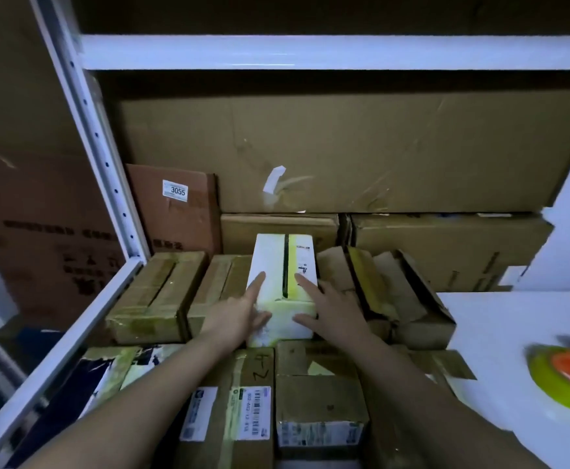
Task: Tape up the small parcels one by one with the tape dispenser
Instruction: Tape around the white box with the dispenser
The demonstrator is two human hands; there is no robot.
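White parcel, both hands flat on it

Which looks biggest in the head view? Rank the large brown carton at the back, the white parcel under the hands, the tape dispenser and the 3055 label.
1. Large brown carton.
2. White parcel.
3. Tape dispenser, cut off by the frame edge and nearer the camera, so unsure against the parcel.
4. 3055 label.
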